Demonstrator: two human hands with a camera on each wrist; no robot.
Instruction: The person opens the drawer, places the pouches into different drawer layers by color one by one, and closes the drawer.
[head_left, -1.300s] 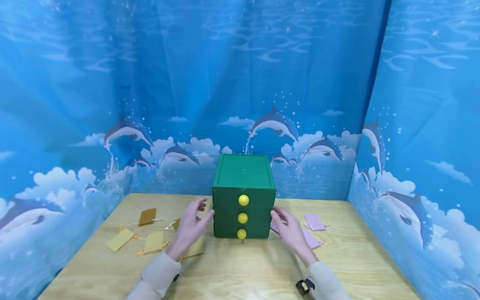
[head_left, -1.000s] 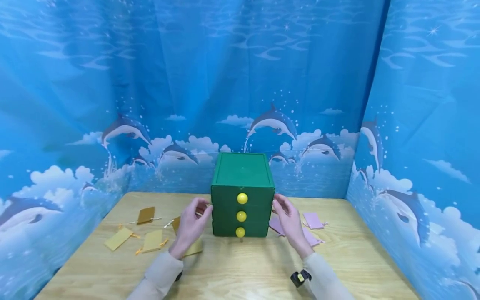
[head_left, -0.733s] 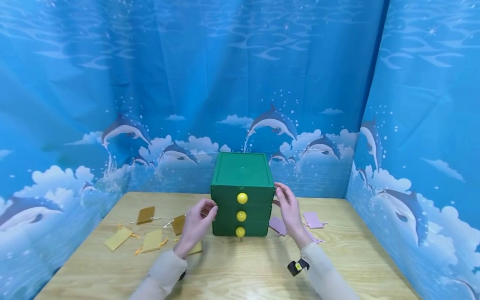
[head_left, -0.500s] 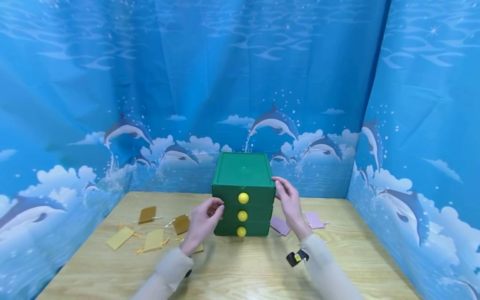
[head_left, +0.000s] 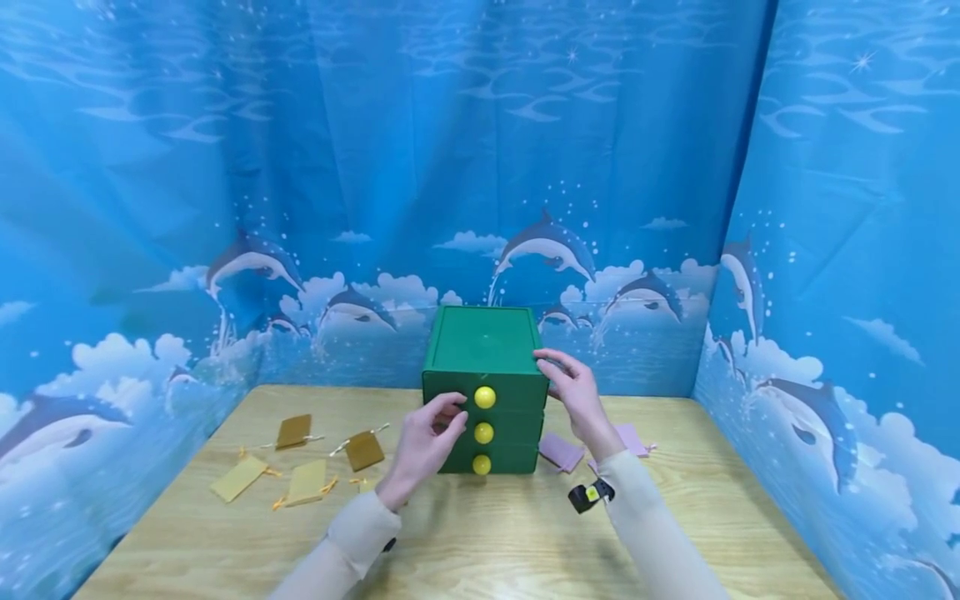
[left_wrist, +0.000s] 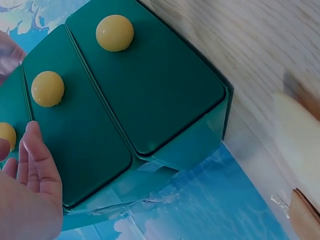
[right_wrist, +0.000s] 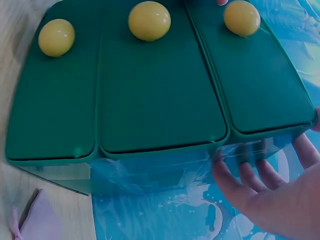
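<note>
A small green drawer cabinet (head_left: 487,337) stands on the table, its three drawers closed. Each drawer front has a round yellow knob: top knob (head_left: 485,397), middle knob (head_left: 483,433) and bottom knob (head_left: 482,464). In front of the upper drawers, just left of the top knob, is my left hand (head_left: 423,442); its fingers are loosely bent, with a gap to the thumb and nothing held. My right hand (head_left: 577,400) is at the cabinet's upper right edge. In the right wrist view its fingers (right_wrist: 265,175) lie against the cabinet's side beside the top drawer.
Left of the cabinet lie brown drawstring pouches (head_left: 365,450) and yellow ones (head_left: 306,482), one partly behind my left hand. Purple pouches (head_left: 561,452) lie to the right, some partly covered by my right arm. A dolphin-print curtain (head_left: 390,167) hangs behind the wooden table (head_left: 480,542).
My left hand has moved right from the cabinet's left side to near the top knob. The right hand has slid up to the upper right edge. The cabinet stays put.
</note>
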